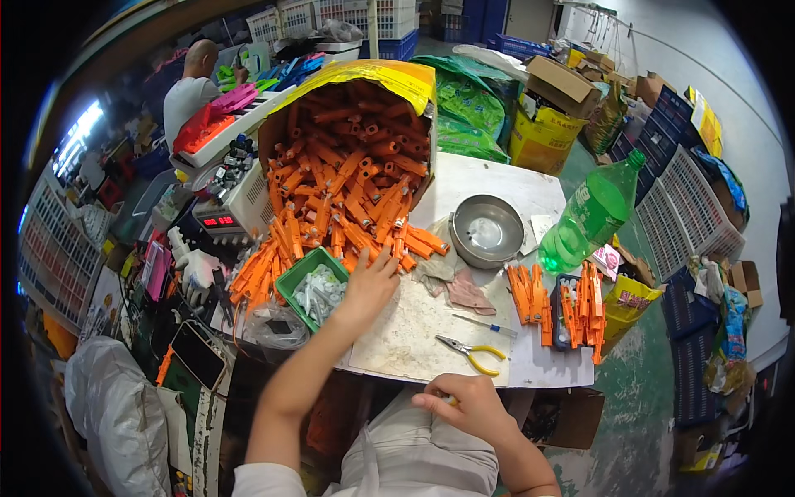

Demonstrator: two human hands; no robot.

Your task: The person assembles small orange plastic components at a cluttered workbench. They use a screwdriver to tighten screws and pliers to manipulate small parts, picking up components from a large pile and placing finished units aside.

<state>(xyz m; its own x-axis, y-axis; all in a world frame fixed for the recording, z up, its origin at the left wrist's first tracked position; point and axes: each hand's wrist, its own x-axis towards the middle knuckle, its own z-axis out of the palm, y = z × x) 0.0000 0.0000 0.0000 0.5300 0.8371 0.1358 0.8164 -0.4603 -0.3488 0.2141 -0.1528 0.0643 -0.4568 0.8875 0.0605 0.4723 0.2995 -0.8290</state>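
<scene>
My left hand reaches forward to the near edge of a heap of long orange plastic parts. Its fingers are stretched apart and touch the parts at the bottom of the heap. The heap spills from a yellow sack lying with its mouth toward me. Just left of that hand, a green tray holds small whitish pieces. Above my lap, my right hand is closed around something small; only a pale yellowish bit shows. Pliers with yellow handles and a thin blue-handled screwdriver lie on the table in front of it.
A metal bowl stands mid-table beside crumpled cloth. Rightward are a green bottle and a bin with orange parts upright in it. A device with a red display sits left. Another person works at back left.
</scene>
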